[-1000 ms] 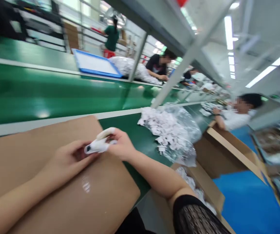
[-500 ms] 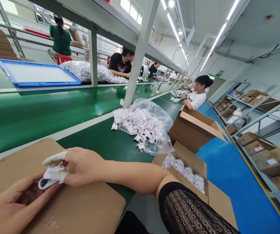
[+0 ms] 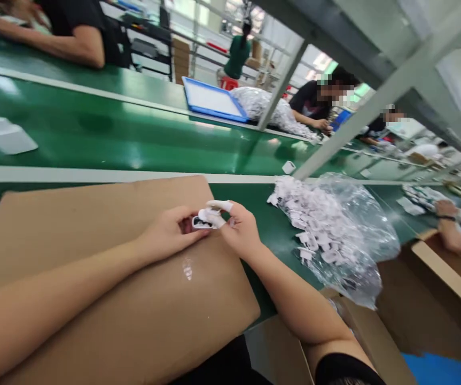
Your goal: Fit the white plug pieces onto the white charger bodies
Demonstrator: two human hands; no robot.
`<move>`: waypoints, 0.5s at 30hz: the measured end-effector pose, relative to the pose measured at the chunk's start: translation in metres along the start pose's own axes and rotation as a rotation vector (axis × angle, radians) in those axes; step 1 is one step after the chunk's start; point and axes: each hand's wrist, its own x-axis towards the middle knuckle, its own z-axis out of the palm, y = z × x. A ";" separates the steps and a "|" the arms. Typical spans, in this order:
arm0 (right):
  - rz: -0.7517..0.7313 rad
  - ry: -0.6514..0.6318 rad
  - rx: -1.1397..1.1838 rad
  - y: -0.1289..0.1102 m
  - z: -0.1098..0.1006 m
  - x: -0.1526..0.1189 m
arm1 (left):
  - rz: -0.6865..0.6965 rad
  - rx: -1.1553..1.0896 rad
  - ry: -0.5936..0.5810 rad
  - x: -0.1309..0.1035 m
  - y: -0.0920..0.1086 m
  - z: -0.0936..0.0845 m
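Observation:
Over the cardboard sheet (image 3: pixel 106 315), my left hand (image 3: pixel 170 232) has its fingers closed around a small white plastic housing (image 3: pixel 201 222) with a dark opening. My right hand (image 3: pixel 238 224), with white covers on thumb and forefinger, pinches a white piece against that housing. Both hands meet at the parts, so where one piece ends and the other starts is hard to tell. To the right of my right hand, a pile of white plastic parts (image 3: pixel 318 219) lies on a clear plastic bag (image 3: pixel 368 230).
Open cardboard boxes (image 3: pixel 414 299) stand at the lower right. Beyond the green belt (image 3: pixel 134 133) are a blue-rimmed tray (image 3: pixel 214 114) and a bag of parts (image 3: pixel 268 107). Slanted metal posts (image 3: pixel 342 125) rise behind the pile. Several people work around. White pieces (image 3: pixel 8 136) sit at far left.
The view has swung left, so the hands, pile and tray appear farther right. A person's arm and white pieces now show at left. Both hands still hold the white parts together.

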 end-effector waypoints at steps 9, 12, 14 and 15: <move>-0.184 -0.083 -0.216 -0.012 0.003 -0.003 | 0.026 -0.068 -0.032 -0.005 -0.005 -0.003; -0.216 -0.113 -0.296 -0.016 0.000 -0.002 | 0.013 -0.051 -0.042 -0.005 -0.005 -0.004; -0.222 -0.126 -0.352 -0.018 -0.002 -0.001 | 0.012 -0.038 -0.044 -0.006 -0.005 -0.005; -0.222 -0.132 -0.371 -0.019 -0.002 -0.001 | 0.026 -0.020 -0.041 -0.007 -0.005 -0.005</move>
